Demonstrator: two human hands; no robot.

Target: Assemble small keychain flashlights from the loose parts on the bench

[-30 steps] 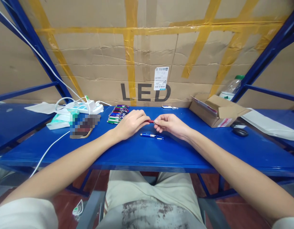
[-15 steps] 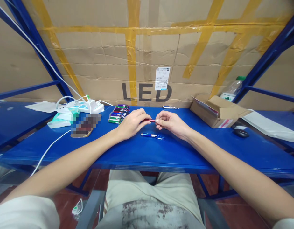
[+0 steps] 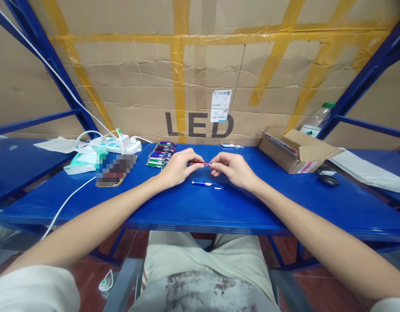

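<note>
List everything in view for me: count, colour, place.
Table: 1, blue, across the middle
Red pen-shaped item: 1, red, centre
Blue pen-shaped item: 1, blue, front of centre
Row of similar items: several, mixed colours, left of centre
Clipped item: 1, silver and blue, table's back edge
Power strip: 1, white, back left
Packet: 1, white and green, left
Pixelated object: 1, dark, left
Small box: 1, brown, right
Rounded object: 1, black, right
Bottle: 1, clear, green cap, behind small box
Large cardboard: brown, behind table
Left hand: 1, bare, holding red pen-shaped item
Right hand: 1, bare, likewise
</note>
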